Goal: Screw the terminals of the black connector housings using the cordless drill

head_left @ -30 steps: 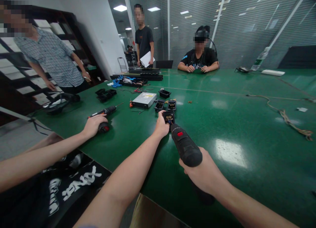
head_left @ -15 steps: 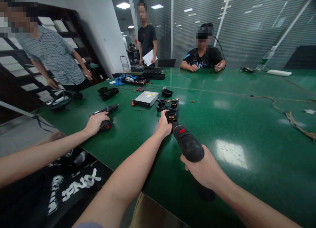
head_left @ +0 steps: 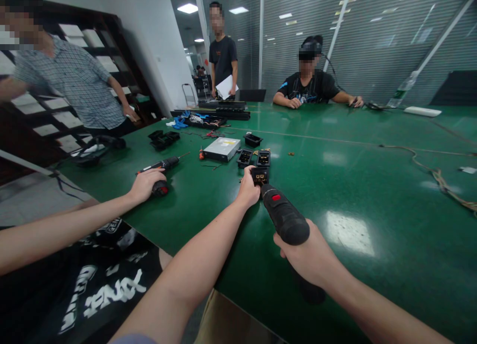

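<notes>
My left hand [head_left: 249,187] grips a small black socket box [head_left: 260,175] with brass-coloured contacts, holding it on the green table. In my right hand [head_left: 303,249] is a black cordless drill [head_left: 285,215] with a red button on top. Its front end points at the lower part of the socket box; the bit's tip is hard to make out behind the drill body. Just beyond my left hand stand two more black socket boxes, one on the left [head_left: 245,158] and one on the right [head_left: 263,158], both showing brass parts inside.
A silver disc drive [head_left: 222,149] and a black housing [head_left: 253,139] lie farther back. To the left, a co-worker's hand [head_left: 148,185] rests on another drill [head_left: 160,166]. Wires [head_left: 439,180] run along the right side. One person sits opposite; two others stand.
My hands, the drill and the socket box hold nearly the same position. The person opposite has reached one arm out toward the dark object on the table.
</notes>
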Motion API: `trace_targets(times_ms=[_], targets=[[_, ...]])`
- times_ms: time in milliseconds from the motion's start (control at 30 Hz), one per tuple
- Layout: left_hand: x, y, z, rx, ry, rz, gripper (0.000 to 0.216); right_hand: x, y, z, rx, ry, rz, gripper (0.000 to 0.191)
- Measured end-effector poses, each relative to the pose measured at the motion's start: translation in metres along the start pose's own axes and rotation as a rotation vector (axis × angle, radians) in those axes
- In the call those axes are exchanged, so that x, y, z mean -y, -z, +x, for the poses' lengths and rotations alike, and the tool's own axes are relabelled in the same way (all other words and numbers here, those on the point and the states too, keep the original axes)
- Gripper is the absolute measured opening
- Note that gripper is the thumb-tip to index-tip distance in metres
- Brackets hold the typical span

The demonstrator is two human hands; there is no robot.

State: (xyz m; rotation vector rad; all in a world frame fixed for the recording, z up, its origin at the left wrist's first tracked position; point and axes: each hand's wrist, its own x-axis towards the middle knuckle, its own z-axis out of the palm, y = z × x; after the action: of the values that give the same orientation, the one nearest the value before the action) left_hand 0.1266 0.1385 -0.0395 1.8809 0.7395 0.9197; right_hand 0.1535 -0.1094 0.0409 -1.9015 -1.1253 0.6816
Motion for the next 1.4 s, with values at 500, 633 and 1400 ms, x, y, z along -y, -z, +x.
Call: trace_targets(times_ms=[500,633,1400], targets=[[-0.011,0.001,-0.002,-0.007,0.048,0.006,0.073,0.0,0.0,-0.001,0.001,0.011,-0.008,0.012],[-0.017,0.003,-0.004,-0.002,0.05,0.019,0.071,0.001,-0.001,-0.001,-0.001,0.016,-0.019,0.013],[-0.008,0.002,-0.004,0.008,0.013,0.007,0.069,-0.003,-0.002,0.003,0.009,-0.001,-0.004,0.013]])
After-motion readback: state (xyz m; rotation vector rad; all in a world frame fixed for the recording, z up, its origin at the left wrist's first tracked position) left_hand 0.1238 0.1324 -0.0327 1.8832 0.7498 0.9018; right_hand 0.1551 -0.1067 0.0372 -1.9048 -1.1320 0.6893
